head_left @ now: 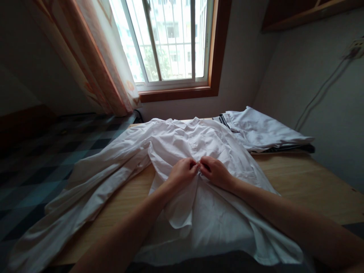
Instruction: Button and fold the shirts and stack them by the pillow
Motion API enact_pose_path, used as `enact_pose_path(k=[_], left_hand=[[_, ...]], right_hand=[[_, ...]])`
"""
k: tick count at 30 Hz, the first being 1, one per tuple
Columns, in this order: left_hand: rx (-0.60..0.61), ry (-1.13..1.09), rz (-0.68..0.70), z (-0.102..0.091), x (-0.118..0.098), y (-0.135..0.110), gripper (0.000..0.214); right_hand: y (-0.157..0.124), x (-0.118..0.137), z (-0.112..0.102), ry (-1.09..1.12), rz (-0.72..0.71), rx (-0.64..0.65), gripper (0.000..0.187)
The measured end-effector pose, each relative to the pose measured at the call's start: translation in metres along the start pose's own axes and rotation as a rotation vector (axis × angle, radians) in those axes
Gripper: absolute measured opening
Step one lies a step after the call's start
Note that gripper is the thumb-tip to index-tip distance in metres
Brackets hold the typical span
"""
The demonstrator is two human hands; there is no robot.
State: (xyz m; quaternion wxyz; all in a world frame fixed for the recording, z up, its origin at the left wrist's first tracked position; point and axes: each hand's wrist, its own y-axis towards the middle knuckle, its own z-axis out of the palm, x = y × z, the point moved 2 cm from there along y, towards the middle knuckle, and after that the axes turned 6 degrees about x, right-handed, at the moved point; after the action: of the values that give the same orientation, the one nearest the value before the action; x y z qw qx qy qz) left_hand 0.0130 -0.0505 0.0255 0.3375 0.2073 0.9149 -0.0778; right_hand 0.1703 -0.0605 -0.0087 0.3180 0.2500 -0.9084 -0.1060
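Observation:
A white long-sleeved shirt (pixel 210 142) lies front up across a wooden board, its collar toward the window. Its upper front is closed, while below my hands the two front edges spread apart. My left hand (pixel 183 170) pinches one front edge at the middle of the shirt. Close against it, my right hand (pixel 216 171) pinches the opposite edge, the fingertips of both hands nearly touching. Whatever small part sits between the fingertips is hidden. One sleeve (pixel 93 182) stretches down to the left over the board's edge.
Folded white and dark clothing (pixel 264 131) lies at the board's (pixel 301 182) back right. To the left is a dark checked cloth surface (pixel 34 170). A window (pixel 173 45) with a curtain (pixel 93 49) stands behind. A cable (pixel 318 93) hangs from a wall socket at the right.

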Motion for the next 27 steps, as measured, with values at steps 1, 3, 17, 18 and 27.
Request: enact_pose_path(k=[1,3,17,18,27], left_hand=[[0.005,-0.003,-0.004,0.001,0.001,0.000,0.019],[0.012,-0.011,-0.010,0.002,0.002,0.001,0.018],[-0.032,-0.176,0.113,0.007,0.011,0.009,0.015],[-0.032,-0.177,0.121,0.007,0.012,0.009,0.015],[-0.015,-0.186,0.140,0.005,0.010,0.007,0.014]], right_hand=[[0.000,0.000,0.000,0.010,-0.006,-0.005,0.013],[0.000,0.000,0.000,0.033,-0.018,-0.018,0.013],[0.009,-0.012,-0.004,0.387,0.009,0.066,0.031],[0.009,-0.012,-0.004,0.401,0.014,0.070,0.032],[0.008,-0.013,-0.004,0.397,0.034,0.052,0.030]])
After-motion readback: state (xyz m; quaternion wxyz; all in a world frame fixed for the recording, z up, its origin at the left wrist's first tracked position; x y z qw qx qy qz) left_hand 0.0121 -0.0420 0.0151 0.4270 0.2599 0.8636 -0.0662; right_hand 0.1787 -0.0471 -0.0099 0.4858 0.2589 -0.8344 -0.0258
